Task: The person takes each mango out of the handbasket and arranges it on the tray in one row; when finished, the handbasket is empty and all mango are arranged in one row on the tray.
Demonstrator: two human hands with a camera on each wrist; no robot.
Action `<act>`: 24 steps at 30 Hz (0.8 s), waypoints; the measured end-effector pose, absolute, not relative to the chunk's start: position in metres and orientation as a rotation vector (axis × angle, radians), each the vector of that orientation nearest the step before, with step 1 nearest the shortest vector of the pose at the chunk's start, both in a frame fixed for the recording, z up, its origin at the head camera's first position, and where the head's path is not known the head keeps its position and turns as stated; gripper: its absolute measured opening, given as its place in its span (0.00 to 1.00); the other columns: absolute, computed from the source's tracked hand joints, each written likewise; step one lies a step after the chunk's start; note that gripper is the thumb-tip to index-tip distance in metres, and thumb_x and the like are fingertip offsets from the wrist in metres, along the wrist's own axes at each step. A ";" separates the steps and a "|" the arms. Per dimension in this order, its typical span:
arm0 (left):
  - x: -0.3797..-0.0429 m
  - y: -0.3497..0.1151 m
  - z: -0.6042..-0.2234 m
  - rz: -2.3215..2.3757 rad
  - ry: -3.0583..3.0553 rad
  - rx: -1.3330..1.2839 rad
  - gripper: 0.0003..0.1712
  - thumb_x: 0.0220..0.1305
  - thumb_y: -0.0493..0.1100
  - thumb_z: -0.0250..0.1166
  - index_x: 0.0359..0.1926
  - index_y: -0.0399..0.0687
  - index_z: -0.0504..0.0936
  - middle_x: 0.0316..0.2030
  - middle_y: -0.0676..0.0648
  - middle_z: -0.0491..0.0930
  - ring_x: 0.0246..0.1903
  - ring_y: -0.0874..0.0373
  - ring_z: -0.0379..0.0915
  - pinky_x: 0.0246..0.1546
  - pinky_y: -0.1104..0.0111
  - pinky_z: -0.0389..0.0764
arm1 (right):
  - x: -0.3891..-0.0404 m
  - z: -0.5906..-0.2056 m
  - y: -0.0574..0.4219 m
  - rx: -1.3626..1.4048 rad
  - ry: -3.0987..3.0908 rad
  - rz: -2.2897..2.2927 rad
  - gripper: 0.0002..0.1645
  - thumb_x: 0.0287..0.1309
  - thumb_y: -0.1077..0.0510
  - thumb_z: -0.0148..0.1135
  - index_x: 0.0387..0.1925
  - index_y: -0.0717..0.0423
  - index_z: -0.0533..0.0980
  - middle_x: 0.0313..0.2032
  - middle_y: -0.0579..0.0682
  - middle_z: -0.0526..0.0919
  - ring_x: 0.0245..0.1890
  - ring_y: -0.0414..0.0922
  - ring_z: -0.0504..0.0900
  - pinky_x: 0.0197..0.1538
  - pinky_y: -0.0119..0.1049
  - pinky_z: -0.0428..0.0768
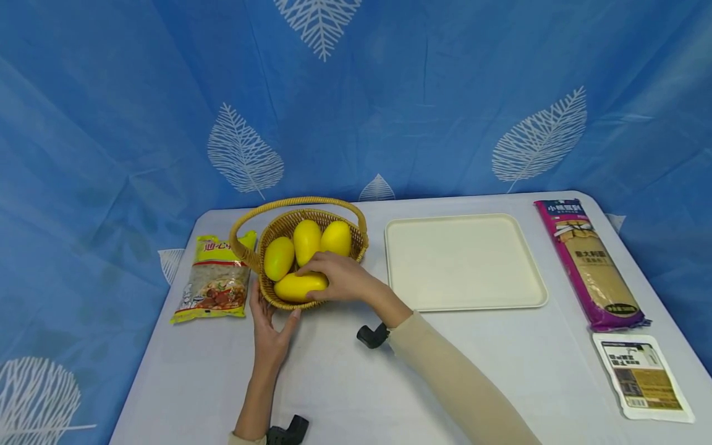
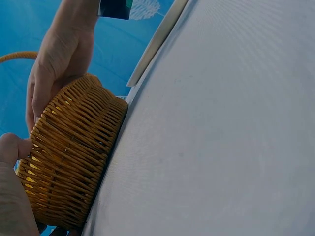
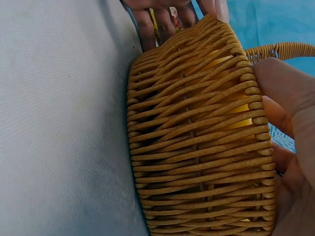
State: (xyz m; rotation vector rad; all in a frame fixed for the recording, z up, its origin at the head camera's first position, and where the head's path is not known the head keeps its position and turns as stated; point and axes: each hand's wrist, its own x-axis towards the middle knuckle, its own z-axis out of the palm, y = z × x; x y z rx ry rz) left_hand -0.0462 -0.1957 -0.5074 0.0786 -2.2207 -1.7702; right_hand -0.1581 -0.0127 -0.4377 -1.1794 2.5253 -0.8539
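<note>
A wicker basket [image 1: 286, 224] with a tall arched handle stands on the table and holds several yellow mangoes. My right hand [image 1: 345, 277] reaches over its front rim and grips the nearest mango [image 1: 292, 288], thumb in front and fingers over the top. The other mangoes [image 1: 307, 242] lie behind it. My left hand [image 1: 269, 337] holds the basket's front left side, its thumb at the front near the rim. In the left wrist view, the thumb of the left hand [image 2: 15, 191] touches the woven wall [image 2: 74, 152]. Mango yellow shows through the weave in the right wrist view.
Left of the basket lies a yellow-edged food packet [image 1: 217, 281]. An off-white rectangular tray [image 1: 461, 307] is to its right. At the far right are a purple pasta packet [image 1: 592, 266] and a white flat pouch [image 1: 642, 377]. A blue leaf-patterned curtain [image 1: 389, 111] hangs behind.
</note>
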 end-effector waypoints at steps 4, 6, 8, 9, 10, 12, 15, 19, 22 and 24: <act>-0.046 -0.196 -0.508 -1.770 -2.225 0.094 0.56 0.59 0.27 0.65 0.77 0.40 0.37 0.77 0.42 0.41 0.75 0.43 0.42 0.64 0.84 0.54 | -0.158 -0.439 -0.012 -1.183 2.518 -0.865 0.26 0.58 0.47 0.69 0.58 0.44 0.79 0.55 0.44 0.80 0.55 0.41 0.77 0.59 0.37 0.75; -0.046 -0.196 -0.509 -1.773 -2.214 0.086 0.56 0.59 0.27 0.65 0.77 0.42 0.38 0.77 0.44 0.42 0.75 0.45 0.43 0.64 0.84 0.54 | -0.158 -0.440 -0.012 -1.183 2.514 -0.879 0.26 0.58 0.48 0.68 0.58 0.44 0.79 0.55 0.44 0.80 0.55 0.41 0.77 0.59 0.36 0.75; -0.046 -0.196 -0.510 -1.774 -2.202 0.067 0.55 0.60 0.28 0.65 0.77 0.43 0.38 0.77 0.45 0.42 0.75 0.46 0.43 0.65 0.83 0.55 | -0.158 -0.439 -0.011 -1.180 2.508 -0.896 0.26 0.58 0.48 0.68 0.58 0.45 0.79 0.55 0.44 0.80 0.55 0.41 0.77 0.60 0.37 0.75; -0.046 -0.196 -0.511 -1.776 -2.194 0.056 0.55 0.60 0.28 0.65 0.77 0.43 0.38 0.77 0.44 0.42 0.75 0.45 0.43 0.65 0.83 0.55 | -0.157 -0.439 -0.010 -1.180 2.505 -0.904 0.26 0.58 0.49 0.68 0.58 0.45 0.79 0.55 0.44 0.80 0.55 0.41 0.77 0.60 0.37 0.75; -0.046 -0.196 -0.511 -1.779 -2.185 0.045 0.55 0.60 0.28 0.65 0.77 0.43 0.38 0.77 0.44 0.42 0.75 0.45 0.43 0.65 0.83 0.55 | -0.157 -0.439 -0.009 -1.181 2.503 -0.911 0.26 0.58 0.49 0.68 0.59 0.45 0.79 0.55 0.44 0.80 0.56 0.41 0.77 0.60 0.37 0.75; -0.047 -0.196 -0.512 -1.779 -2.177 0.030 0.55 0.60 0.28 0.65 0.77 0.42 0.38 0.77 0.43 0.42 0.74 0.45 0.43 0.65 0.82 0.55 | -0.157 -0.439 -0.008 -1.183 2.497 -0.923 0.26 0.58 0.49 0.68 0.59 0.46 0.78 0.55 0.45 0.80 0.56 0.41 0.76 0.60 0.37 0.74; -0.047 -0.196 -0.512 -1.776 -2.177 0.024 0.55 0.60 0.28 0.65 0.77 0.42 0.38 0.77 0.42 0.42 0.74 0.45 0.44 0.65 0.83 0.55 | -0.157 -0.438 -0.007 -1.192 2.493 -0.935 0.26 0.58 0.50 0.68 0.59 0.47 0.78 0.55 0.45 0.80 0.56 0.42 0.76 0.61 0.37 0.74; -0.047 -0.196 -0.511 -1.776 -2.178 0.027 0.56 0.59 0.28 0.65 0.77 0.41 0.38 0.77 0.42 0.42 0.74 0.45 0.44 0.65 0.83 0.55 | -0.158 -0.439 -0.006 -1.200 2.481 -0.968 0.26 0.59 0.50 0.68 0.59 0.48 0.78 0.55 0.46 0.80 0.56 0.42 0.76 0.62 0.38 0.73; -0.047 -0.196 -0.511 -1.776 -2.175 0.028 0.56 0.59 0.28 0.65 0.77 0.42 0.38 0.77 0.43 0.42 0.74 0.45 0.44 0.65 0.83 0.54 | -0.158 -0.440 -0.005 -1.213 2.468 -1.002 0.26 0.58 0.51 0.69 0.59 0.49 0.78 0.55 0.47 0.80 0.56 0.43 0.76 0.62 0.38 0.74; -0.047 -0.196 -0.511 -1.776 -2.172 0.019 0.56 0.59 0.27 0.65 0.77 0.42 0.38 0.77 0.43 0.43 0.74 0.44 0.44 0.65 0.83 0.55 | -0.159 -0.440 -0.005 -1.223 2.464 -1.020 0.26 0.58 0.51 0.69 0.59 0.49 0.78 0.55 0.47 0.80 0.55 0.43 0.77 0.62 0.38 0.74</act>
